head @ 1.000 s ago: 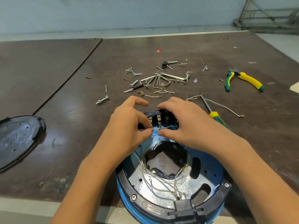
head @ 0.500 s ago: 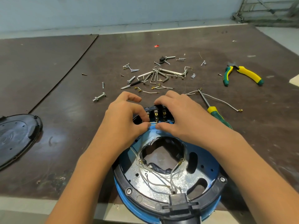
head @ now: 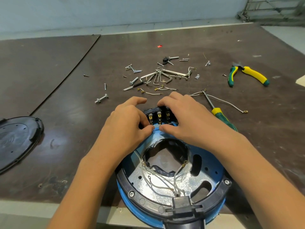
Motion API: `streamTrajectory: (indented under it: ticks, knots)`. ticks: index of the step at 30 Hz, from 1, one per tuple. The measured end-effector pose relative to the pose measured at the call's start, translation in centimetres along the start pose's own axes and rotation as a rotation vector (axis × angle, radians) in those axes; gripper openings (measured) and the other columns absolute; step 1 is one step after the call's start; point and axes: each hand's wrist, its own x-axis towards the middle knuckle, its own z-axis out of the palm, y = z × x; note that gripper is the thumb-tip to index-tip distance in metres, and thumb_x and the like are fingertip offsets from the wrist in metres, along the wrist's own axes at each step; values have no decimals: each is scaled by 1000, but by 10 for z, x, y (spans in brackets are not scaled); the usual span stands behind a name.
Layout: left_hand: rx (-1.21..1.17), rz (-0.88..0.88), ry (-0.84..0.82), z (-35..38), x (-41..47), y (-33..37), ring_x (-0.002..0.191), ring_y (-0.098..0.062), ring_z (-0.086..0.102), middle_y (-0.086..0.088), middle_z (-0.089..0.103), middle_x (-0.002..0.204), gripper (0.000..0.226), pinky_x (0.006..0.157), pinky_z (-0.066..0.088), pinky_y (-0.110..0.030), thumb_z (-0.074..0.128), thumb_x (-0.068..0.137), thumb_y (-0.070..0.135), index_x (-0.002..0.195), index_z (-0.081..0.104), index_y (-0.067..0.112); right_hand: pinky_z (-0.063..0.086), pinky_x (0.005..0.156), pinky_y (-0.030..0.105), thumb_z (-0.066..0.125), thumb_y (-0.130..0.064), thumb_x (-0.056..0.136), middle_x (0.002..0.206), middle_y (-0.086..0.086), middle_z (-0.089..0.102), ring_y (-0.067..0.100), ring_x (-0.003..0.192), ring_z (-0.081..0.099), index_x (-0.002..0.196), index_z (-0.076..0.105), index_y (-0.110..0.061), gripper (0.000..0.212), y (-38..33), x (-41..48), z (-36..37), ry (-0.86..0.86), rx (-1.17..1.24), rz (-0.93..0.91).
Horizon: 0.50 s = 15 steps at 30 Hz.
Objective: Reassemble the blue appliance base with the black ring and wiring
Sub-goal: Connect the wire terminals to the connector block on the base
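The blue appliance base (head: 212,169) lies upside down at the table's near edge, with the black ring (head: 148,202) screwed around its rim. White wires (head: 158,177) run over its shiny metal plate. At its far side stands a black terminal block (head: 159,115) with brass contacts. My left hand (head: 130,123) and my right hand (head: 183,118) meet just below that block. Between thumb and forefinger of both hands I pinch a short white wire (head: 156,126) close to the contacts.
A black oval cover (head: 16,141) lies at the left. Loose screws, bolts and hex keys (head: 158,76) are scattered beyond the hands. Yellow-green pliers (head: 247,75) lie at the right, and a screwdriver (head: 221,114) with a loose white wire (head: 231,104) beside my right hand.
The hands have stayed on the wire at the terminal block, with only small finger shifts. The camera has tilted slightly, so the scene sits a little differently in the frame.
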Motion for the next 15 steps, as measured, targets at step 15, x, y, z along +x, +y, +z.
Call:
streamTrajectory:
  ticks: [15]
  knots:
    - [-112, -4, 11, 0, -1, -2, 99, -1, 53, 17, 53, 129, 14, 83, 49, -35, 80, 73, 27, 62, 74, 32, 43, 89, 38, 72, -46, 84, 126, -7, 47, 17, 112, 45, 136, 44, -31, 61, 2, -1, 1, -3, -8, -7]
